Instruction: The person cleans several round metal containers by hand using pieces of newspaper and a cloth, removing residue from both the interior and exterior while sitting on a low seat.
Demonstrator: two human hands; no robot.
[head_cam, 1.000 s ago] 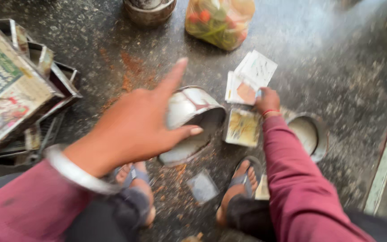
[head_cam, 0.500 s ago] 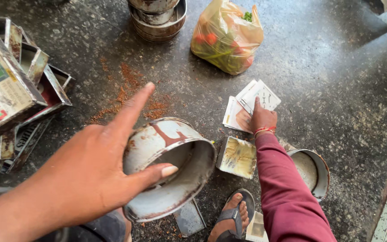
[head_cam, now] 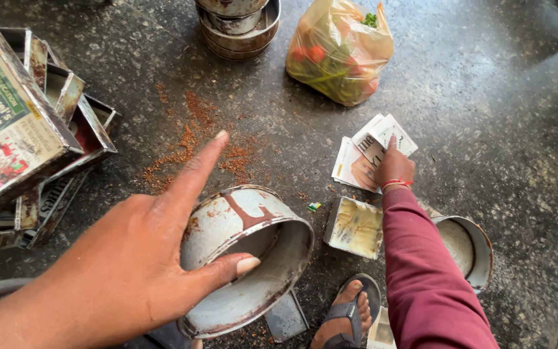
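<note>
Raised since the earlier frame, your left hand (head_cam: 130,271) is gripping the round tin (head_cam: 247,258), thumb over its rim, forefinger pointing toward open floor (head_cam: 485,116) beyond. Rectangular tins (head_cam: 66,129) are crowding the left edge. Your right hand (head_cam: 392,169) is pressing flat on paper slips (head_cam: 372,152), fingers unclenched.

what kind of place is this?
Likely a small bakery or kitchen work floor: the person squats on a speckled stone floor among rusty round tins, paper-lined square pans and a bag of vegetables.
</note>
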